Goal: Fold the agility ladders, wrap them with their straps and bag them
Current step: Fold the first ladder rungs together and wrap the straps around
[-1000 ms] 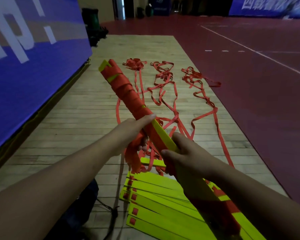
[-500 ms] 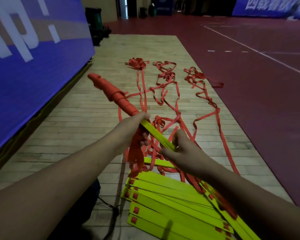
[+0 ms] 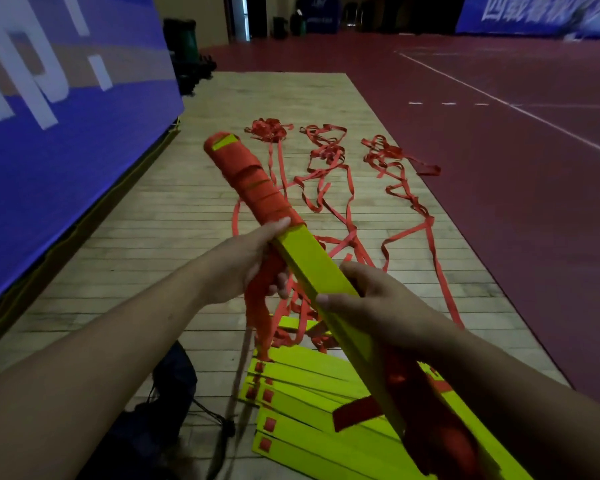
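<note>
I hold a stacked bundle of yellow ladder rungs (image 3: 312, 265) slanting from lower right to upper left. Its far half is wound in red strap (image 3: 257, 188). My left hand (image 3: 246, 265) grips the bundle at the edge of the wrapping, with a bunch of loose red strap hanging below it. My right hand (image 3: 371, 299) is closed on the bare yellow part nearer to me. Under my hands another pile of yellow rungs (image 3: 302, 410) lies fanned on the wooden floor. Tangled red straps (image 3: 329, 174) trail away from it.
A dark bag (image 3: 167, 393) with a drawstring lies on the floor at lower left. A blue banner wall (image 3: 49, 116) runs along the left. Red court floor (image 3: 516, 168) borders the wooden strip on the right. Dark bins (image 3: 184, 53) stand at the far end.
The bundle has turned about its long axis, from edge-on to showing its broad yellow face, and its far end has lifted. Both hands kept their grip.
</note>
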